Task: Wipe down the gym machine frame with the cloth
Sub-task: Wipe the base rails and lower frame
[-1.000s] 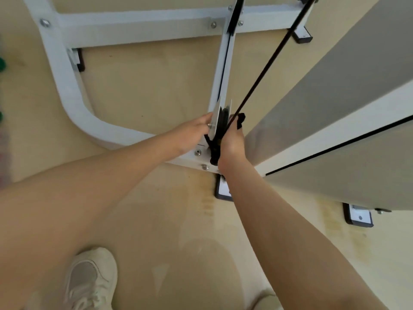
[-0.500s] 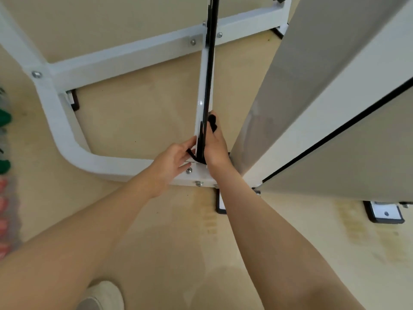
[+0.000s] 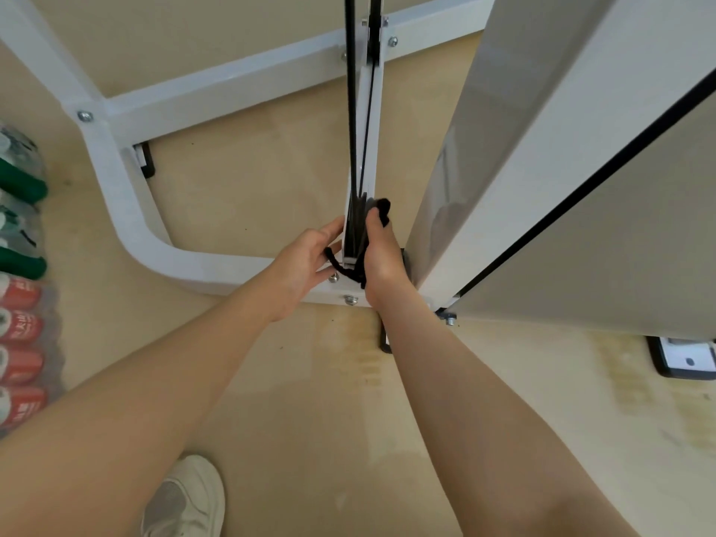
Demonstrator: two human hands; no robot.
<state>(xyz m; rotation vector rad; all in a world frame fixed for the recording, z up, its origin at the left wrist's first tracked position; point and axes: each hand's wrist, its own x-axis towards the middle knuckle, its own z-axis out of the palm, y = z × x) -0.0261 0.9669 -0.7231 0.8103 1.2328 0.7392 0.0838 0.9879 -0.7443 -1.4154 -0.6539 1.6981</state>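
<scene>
Black and soft, the cloth (image 3: 381,211) is wrapped round the foot of the narrow white upright (image 3: 370,149) of the gym machine frame (image 3: 116,180). A bunched end pokes out above my right hand (image 3: 381,257), and a thin twisted tail of it runs across the front of the post, low down, to my left hand (image 3: 306,261). My right hand curls round the cloth and presses it to the right face of the post. My left hand pinches the tail against the left face, fingers bent.

The post is glossy painted metal with black strips running up its middle. It stands on a curved white base bar held by silver bolts (image 3: 350,300). A wide pale panel (image 3: 542,149) rises just to the right. Below is the beige floor (image 3: 329,420), my white shoe (image 3: 186,498), and at the far left packs of bottles with red and green caps (image 3: 19,343).
</scene>
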